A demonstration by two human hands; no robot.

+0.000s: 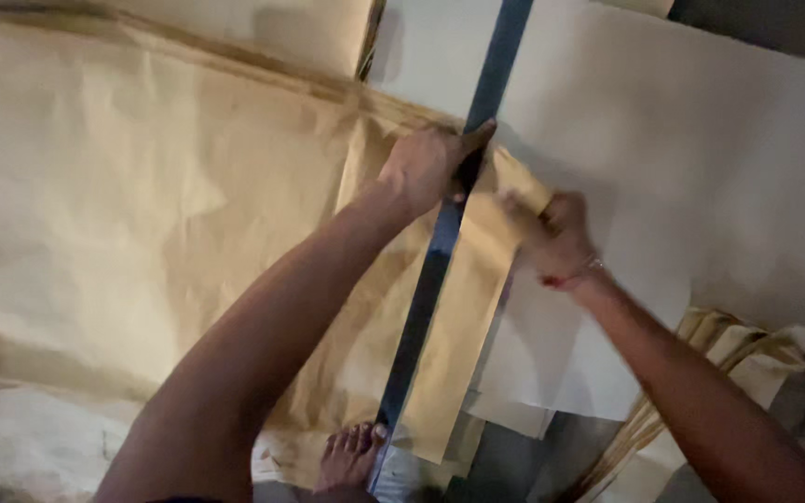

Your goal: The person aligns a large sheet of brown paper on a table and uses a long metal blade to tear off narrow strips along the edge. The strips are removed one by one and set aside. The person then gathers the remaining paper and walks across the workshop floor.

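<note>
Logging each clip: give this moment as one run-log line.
left hand: presses long blue metal straightedge | right hand: grips narrow brown paper strip | under them: large brown paper sheet

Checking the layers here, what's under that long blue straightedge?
The blue straightedge lies on brown paper, pressed down by the left hand. The right hand pulls a brown strip beside it. Anything beneath the paper is covered.

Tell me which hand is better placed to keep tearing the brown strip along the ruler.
Right, probably. The right hand already grips the brown paper strip beside the blue straightedge; the left hand presses that straightedge down.
</note>
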